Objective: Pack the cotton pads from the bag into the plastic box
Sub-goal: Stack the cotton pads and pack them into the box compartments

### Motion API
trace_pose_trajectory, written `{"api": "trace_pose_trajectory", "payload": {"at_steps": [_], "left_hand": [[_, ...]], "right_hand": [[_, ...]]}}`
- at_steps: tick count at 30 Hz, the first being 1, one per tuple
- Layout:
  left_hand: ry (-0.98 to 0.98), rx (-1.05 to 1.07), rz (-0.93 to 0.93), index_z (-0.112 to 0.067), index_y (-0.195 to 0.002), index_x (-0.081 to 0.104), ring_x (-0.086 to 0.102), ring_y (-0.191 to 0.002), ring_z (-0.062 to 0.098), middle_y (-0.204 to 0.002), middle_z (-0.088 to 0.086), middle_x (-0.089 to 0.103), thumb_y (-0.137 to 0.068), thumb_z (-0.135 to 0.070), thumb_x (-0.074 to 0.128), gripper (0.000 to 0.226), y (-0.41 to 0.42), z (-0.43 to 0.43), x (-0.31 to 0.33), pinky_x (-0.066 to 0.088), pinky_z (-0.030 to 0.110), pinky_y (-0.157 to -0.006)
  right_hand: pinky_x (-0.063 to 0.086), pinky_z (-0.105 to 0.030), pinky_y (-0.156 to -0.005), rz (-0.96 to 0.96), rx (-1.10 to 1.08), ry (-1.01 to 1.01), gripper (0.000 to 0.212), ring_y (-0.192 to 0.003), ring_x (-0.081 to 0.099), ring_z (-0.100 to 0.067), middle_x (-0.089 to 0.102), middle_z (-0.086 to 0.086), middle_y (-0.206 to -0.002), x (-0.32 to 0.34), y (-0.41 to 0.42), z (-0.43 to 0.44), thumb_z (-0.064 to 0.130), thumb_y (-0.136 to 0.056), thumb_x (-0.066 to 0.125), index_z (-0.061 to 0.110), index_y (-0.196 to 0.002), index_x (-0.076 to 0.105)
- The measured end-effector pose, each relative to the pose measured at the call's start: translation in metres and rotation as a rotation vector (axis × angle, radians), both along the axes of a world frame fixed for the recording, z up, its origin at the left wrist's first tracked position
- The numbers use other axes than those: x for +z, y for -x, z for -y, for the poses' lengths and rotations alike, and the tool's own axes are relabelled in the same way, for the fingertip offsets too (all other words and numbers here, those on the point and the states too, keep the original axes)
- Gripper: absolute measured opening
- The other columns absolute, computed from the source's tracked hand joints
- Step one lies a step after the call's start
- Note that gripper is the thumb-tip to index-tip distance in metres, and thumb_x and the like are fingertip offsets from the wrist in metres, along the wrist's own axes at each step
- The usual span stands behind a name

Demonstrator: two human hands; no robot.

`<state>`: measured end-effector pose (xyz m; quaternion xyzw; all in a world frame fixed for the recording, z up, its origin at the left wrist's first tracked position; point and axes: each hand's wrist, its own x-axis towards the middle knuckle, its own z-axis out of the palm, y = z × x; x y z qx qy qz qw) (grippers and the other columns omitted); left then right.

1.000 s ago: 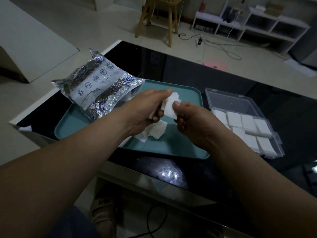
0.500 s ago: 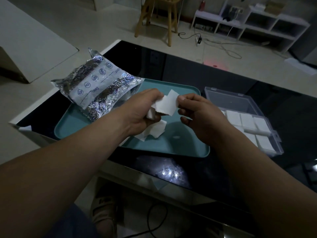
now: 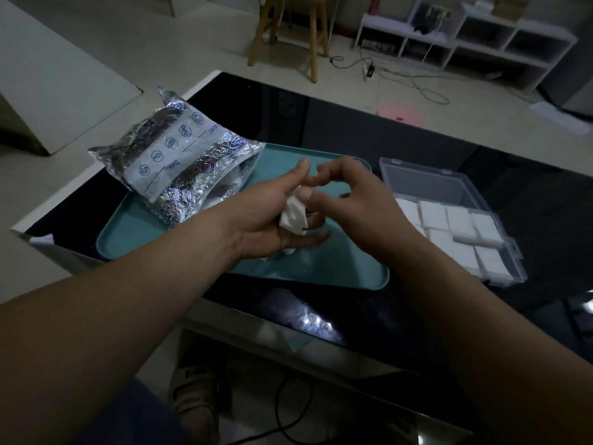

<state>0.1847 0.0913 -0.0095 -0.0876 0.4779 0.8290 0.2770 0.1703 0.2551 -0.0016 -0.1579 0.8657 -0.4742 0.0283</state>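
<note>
together over the tray [image 3: 144, 239], left hand [image 3: 266, 216] grips cotton pads [image 3: 293, 215], right hand [image 3: 353, 200] loosely curled, thumb touching them.

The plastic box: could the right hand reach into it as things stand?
Probably yes: the plastic box lies with its lid open just beside the right hand, and nothing stands between them.

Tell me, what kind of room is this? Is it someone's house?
Most likely a living room in a home. A glossy black table stands on a pale tiled floor, with a wooden stool behind it and a low white shelf unit along the wall.
</note>
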Motion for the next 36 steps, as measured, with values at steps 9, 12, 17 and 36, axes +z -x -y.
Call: {"api": "trace_pose_trajectory", "payload": {"at_steps": [9,12,17,36], "left_hand": [[-0.105,0.033,0.028,-0.019,-0.1,0.059,0.057,-0.065,0.01,-0.08,0.002,0.055,-0.099,-0.046,0.057,0.027,0.0,0.011,-0.003,0.062,0.033,-0.069],[-0.103,0.272,0.064,-0.025,-0.115,0.059,0.058,-0.066,0.01,-0.085,0.003,0.058,-0.099,-0.026,0.065,0.018,0.006,0.025,-0.001,0.057,0.025,-0.051],[-0.01,0.409,0.034,-0.022,-0.091,0.053,0.05,-0.058,0.01,-0.077,0.004,0.057,-0.097,-0.023,0.068,0.017,0.015,0.044,0.004,0.04,0.015,-0.037],[0.165,0.435,-0.048,-0.02,-0.095,0.056,0.057,-0.06,0.014,-0.074,0.003,0.054,-0.099,-0.021,0.067,0.012,0.011,0.032,0.001,0.056,0.025,-0.054]], "right_hand": [[0.048,-0.024,-0.09,-0.013,0.193,-0.099,0.037,-0.101,0.064,-0.007,0.069,0.008,-0.112,0.002,-0.003,0.008,0.038,-0.083,0.085,0.018,-0.1,0.059],[0.045,-0.019,-0.095,-0.009,0.041,-0.034,0.028,-0.113,0.059,0.005,0.067,0.015,-0.118,0.0,0.008,0.005,0.046,-0.091,0.076,0.025,-0.105,0.064],[0.046,-0.027,-0.073,-0.049,0.02,-0.375,0.007,-0.081,0.064,-0.007,0.068,0.011,-0.088,-0.013,0.012,0.007,0.031,-0.093,0.074,0.025,-0.093,0.07],[0.035,-0.021,-0.057,-0.224,-0.227,-0.368,0.018,-0.068,0.053,-0.01,0.058,0.005,-0.075,-0.027,0.011,0.021,0.03,-0.098,0.063,0.019,-0.085,0.058]]}}
